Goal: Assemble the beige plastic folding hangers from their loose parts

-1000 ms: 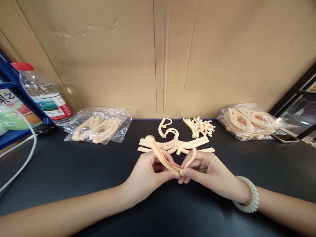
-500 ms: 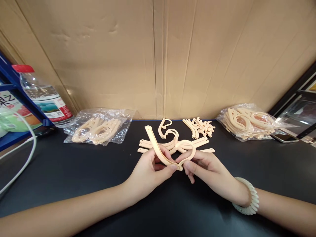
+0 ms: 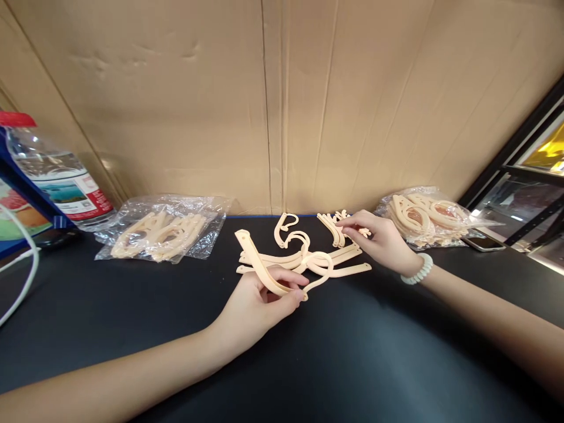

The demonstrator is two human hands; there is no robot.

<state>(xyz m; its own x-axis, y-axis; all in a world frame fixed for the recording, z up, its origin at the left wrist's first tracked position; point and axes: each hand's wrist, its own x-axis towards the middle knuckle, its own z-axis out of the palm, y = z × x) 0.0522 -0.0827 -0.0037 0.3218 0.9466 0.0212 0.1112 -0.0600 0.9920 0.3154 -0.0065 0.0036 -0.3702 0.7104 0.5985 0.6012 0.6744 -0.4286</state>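
Observation:
Pinched between thumb and fingers of my left hand (image 3: 264, 296) are a beige curved arm (image 3: 255, 258) and a beige hook piece (image 3: 328, 267), their ends together. Behind them, several long beige pieces (image 3: 352, 271) lie crossed on the black table. My right hand (image 3: 379, 238), with a pale beaded bracelet (image 3: 418, 270), reaches over a pile of small beige pieces (image 3: 342, 216); thumb and index finger are apart, with nothing visibly held. Beside that pile lie several curved strips (image 3: 330, 229). Loose beige hooks (image 3: 279, 232) rest further left.
A clear bag of beige parts (image 3: 163, 235) lies at the left and another bag (image 3: 423, 217) at the right, near a phone (image 3: 484, 241). A red-capped bottle (image 3: 66, 176) and a white cable (image 3: 29, 276) are far left. Cardboard (image 3: 198, 106) stands behind the table.
My right hand has let go of the hook piece and moved right and away, to the small pieces. My left hand keeps its hold. The view has shifted a little to the right.

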